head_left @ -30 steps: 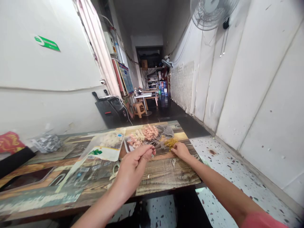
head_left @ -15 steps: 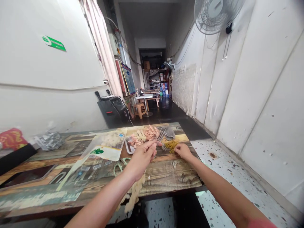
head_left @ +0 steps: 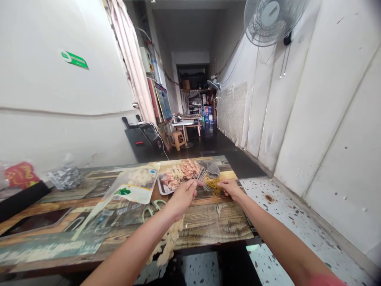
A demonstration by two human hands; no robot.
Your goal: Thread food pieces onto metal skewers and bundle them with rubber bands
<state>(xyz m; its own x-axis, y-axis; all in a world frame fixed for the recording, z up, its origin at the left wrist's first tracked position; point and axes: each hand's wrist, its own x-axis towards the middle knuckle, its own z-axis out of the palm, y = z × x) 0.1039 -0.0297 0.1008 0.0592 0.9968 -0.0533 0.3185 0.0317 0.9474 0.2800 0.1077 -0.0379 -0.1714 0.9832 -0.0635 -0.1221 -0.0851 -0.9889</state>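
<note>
My left hand (head_left: pixel 185 194) is closed, with thin metal skewers (head_left: pixel 201 174) at its fingertips. Below that wrist, strings of pale food pieces (head_left: pixel 169 242) stick out past the table's front edge. Yellow rubber bands (head_left: pixel 213 185) lie in a small loose pile to the right of the skewers. Thumb and finger of my right hand (head_left: pixel 228 187) pinch together at the right edge of this pile. Beyond my left hand, a white tray (head_left: pixel 162 188) bears skewered pink and pale pieces (head_left: pixel 175 175).
Green-handled scissors (head_left: pixel 148 210) lie left of my left forearm. A plastic food bag (head_left: pixel 139 195) is spread beside the tray, and a grey cloth (head_left: pixel 213 170) lies behind the rubber bands. Further left are a dark phone (head_left: pixel 41 221) and a bag of silvery packets (head_left: pixel 64 178).
My right hand has shifted slightly left at the rubber bands, its fingers pinched. The left hand keeps its grip by the skewers. The whole view has tilted a little.
</note>
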